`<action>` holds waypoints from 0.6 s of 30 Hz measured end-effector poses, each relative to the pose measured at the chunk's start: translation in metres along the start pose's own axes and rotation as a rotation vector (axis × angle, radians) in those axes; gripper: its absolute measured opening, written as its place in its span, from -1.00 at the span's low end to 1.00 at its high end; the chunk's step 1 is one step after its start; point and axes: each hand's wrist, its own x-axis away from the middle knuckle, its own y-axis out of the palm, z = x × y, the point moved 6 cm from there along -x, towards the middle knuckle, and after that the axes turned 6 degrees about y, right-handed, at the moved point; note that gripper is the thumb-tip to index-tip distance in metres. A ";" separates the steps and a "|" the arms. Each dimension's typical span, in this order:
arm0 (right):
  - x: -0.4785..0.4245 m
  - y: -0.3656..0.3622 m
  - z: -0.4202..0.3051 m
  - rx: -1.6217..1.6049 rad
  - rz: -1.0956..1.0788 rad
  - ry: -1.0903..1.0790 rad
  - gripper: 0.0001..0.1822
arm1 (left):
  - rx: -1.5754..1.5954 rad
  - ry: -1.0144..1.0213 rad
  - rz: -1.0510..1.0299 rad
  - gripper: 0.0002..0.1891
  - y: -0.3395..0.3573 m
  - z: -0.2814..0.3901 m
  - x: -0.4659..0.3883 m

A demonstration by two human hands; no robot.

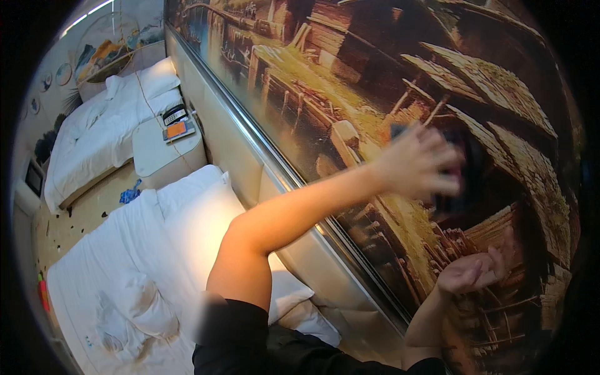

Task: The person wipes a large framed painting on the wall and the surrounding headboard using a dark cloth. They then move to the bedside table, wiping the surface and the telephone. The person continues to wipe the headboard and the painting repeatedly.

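Note:
My left hand (422, 164), blurred, is raised with its fingers spread over a dark item (452, 199), probably a cloth, at the wall mural (323, 93). The item's edges are too blurred to make out. Lower on the right, my right hand (473, 272) is in front of the mural, palm turned up and fingers loosely curled, with nothing seen in it. The mural shows wooden and thatched buildings. Black sleeves cover both upper arms.
Below the mural run a metal trim (239, 124) and a padded headboard (276, 225). A rumpled white bed (140, 234) lies at left. Beyond are a nightstand (154, 145) with a telephone (175, 116), another bed (103, 126) and a blue plastic bag (130, 192) on the floor.

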 end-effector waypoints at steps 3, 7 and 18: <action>-0.003 0.023 -0.021 -0.006 -0.084 0.127 -0.72 | -0.242 -0.332 0.015 -0.51 -0.040 -0.100 0.029; 0.011 0.047 -0.020 0.104 -0.274 0.082 -0.74 | -0.450 -0.876 0.184 -0.51 -0.093 -0.210 0.174; 0.033 0.073 -0.037 0.120 -0.402 0.070 -0.80 | -0.504 -1.469 0.071 -0.56 -0.091 -0.124 0.385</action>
